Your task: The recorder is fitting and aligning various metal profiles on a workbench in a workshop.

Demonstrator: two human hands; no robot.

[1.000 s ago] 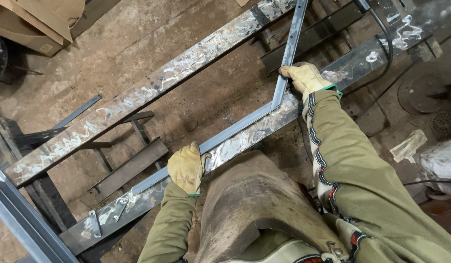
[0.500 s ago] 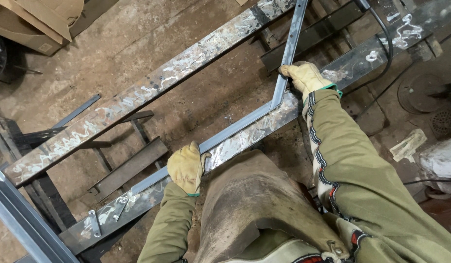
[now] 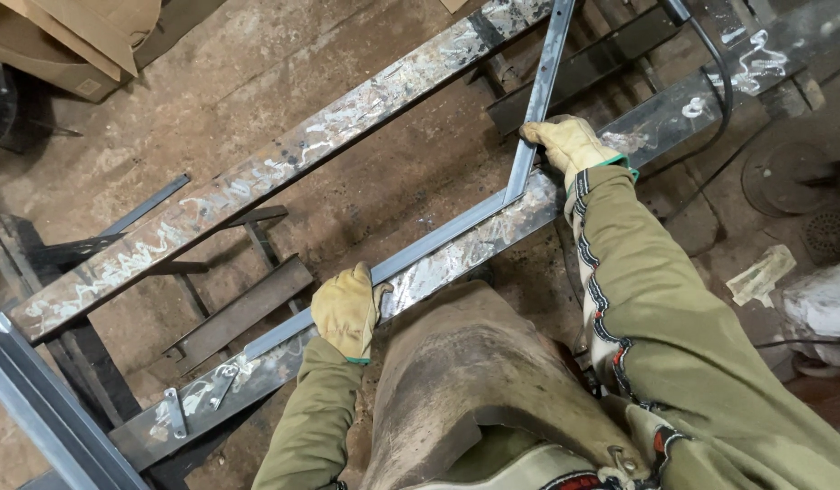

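Head view: person above two long steel beams point(image 3: 257, 181).
Left hand point(image 3: 347, 308): gloved, closed around angle bar point(image 3: 438, 240).
Right hand point(image 3: 574, 145): gloved, gripping bar's corner.

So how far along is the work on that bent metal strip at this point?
Done: the thin metal strip already has a corner and lies along the near steel beam. In hand: the left hand presses its long leg, the right hand holds beside the corner. Left: no weld or clamp visible at the corner; the far end of the upright leg runs out of view.
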